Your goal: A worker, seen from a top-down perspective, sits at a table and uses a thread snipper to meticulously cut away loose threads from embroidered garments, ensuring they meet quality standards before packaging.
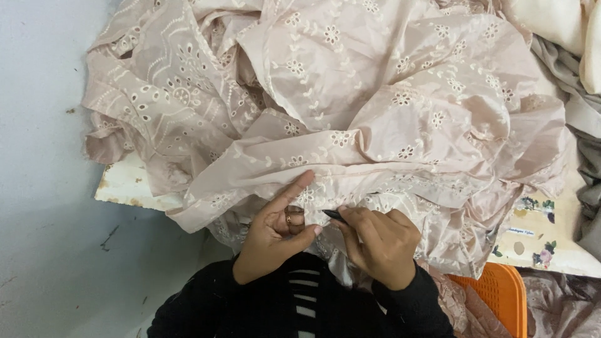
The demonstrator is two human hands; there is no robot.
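A large heap of pale pink embroidered eyelet fabric (350,94) covers a white board. My left hand (275,235) rests at the fabric's near folded edge, index finger stretched out along the cloth, thumb and other fingers curled; a ring shows on one finger. My right hand (379,241) is closed around a small dark pointed tool (333,215), its tip aimed at the fabric between the two hands. Both wrists wear black sleeves.
The white board (122,184) has chipped edges and sits on a grey floor (44,188). An orange plastic basket (498,300) stands at lower right. Grey cloth (585,125) and cream cloth (557,22) lie at the right. A floral printed sheet (538,235) lies by the basket.
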